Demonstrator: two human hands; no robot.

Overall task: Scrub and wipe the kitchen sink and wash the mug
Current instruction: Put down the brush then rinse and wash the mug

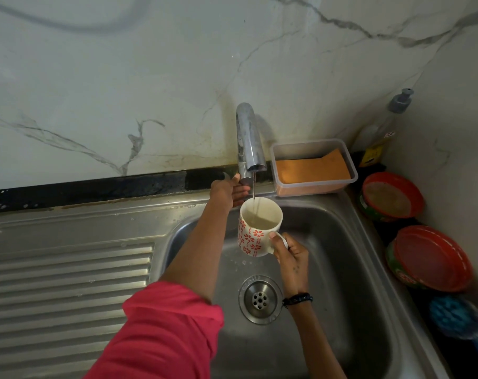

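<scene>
Rt hand (292, 258) fingers clamped on mug (259, 231) handle, keep it level under stream while lt hand (228, 191) fingers, curled on tap (250, 143) base, hold flow thin.

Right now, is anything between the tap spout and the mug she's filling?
Nothing visible. The mug, held by the right hand, sits directly under the spout, and a thin stream falls straight into it. The left hand is at the tap base, off to the side.
</scene>
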